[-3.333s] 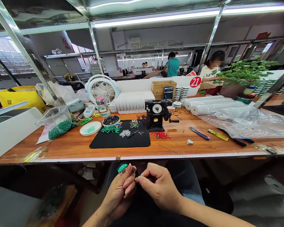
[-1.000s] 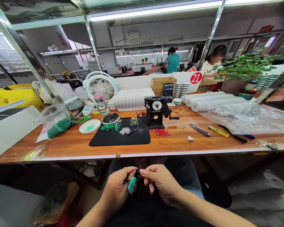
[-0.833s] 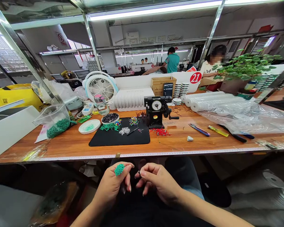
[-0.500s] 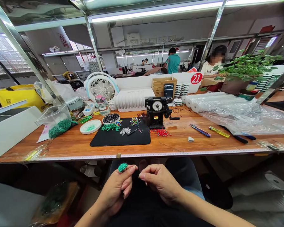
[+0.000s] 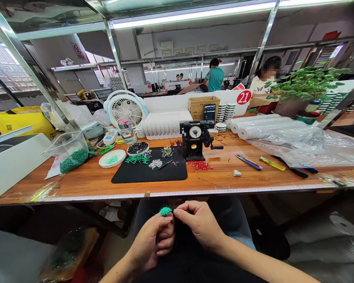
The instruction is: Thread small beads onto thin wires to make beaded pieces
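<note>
My left hand [image 5: 152, 239] is closed over my lap, below the table's front edge. Between its thumb and fingers it grips a small bundle of green bead-like pieces [image 5: 165, 211], with thin dark ends sticking out at the back. Just to the right, my right hand [image 5: 202, 226] is closed in a pinch, its fingertips close against the bundle's right side. Whatever lies in that pinch is too small to make out. Several piles of small parts lie on a black mat [image 5: 147, 175] ahead: green tubes [image 5: 137, 159], silvery pieces [image 5: 155, 164] and multicoloured beads [image 5: 167, 151].
A black hand-cranked machine with a dial [image 5: 193, 137] stands right of the mat, red parts [image 5: 201, 165] at its foot. Further right lie tweezers [image 5: 249, 162], a yellow tool [image 5: 272, 163] and plastic-wrapped rolls [image 5: 262, 127]. A fan [image 5: 126, 110] stands behind. Co-workers are beyond.
My left hand has moved right with the green bundle, bringing it up to my right fingertips. The left fingers have curled in more. The right hand has barely shifted.
</note>
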`<state>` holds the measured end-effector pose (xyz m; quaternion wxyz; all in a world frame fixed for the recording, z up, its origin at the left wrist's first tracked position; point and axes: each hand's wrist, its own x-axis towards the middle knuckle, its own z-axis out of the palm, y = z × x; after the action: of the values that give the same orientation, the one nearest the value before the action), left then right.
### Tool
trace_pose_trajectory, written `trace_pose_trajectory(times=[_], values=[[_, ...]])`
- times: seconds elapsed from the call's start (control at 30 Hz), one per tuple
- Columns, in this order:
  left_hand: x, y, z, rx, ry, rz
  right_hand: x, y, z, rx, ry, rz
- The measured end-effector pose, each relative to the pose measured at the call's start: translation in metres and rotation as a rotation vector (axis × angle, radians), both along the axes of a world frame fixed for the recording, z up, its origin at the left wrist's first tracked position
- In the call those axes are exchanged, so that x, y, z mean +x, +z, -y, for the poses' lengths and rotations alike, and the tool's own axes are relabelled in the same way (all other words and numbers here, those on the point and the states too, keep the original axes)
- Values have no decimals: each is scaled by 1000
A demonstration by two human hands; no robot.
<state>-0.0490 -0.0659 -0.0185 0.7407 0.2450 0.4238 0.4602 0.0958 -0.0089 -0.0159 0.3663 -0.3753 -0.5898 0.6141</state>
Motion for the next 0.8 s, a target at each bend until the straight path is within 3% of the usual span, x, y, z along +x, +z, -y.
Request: trace_pose_trajectory(times=[0.13, 0.33, 0.5, 0.8], values=[[1, -1, 1, -17, -31, -31, 0, -4, -2, -7, 23, 15], [4, 1, 3, 30, 54, -117, -1, -3, -1, -15, 1, 21], [6, 1, 3, -20, -10, -129, -1, -3, 0, -25, 26, 4], [6, 0, 3, 108, 137, -200, 0, -4, 0, -10, 4, -5]])
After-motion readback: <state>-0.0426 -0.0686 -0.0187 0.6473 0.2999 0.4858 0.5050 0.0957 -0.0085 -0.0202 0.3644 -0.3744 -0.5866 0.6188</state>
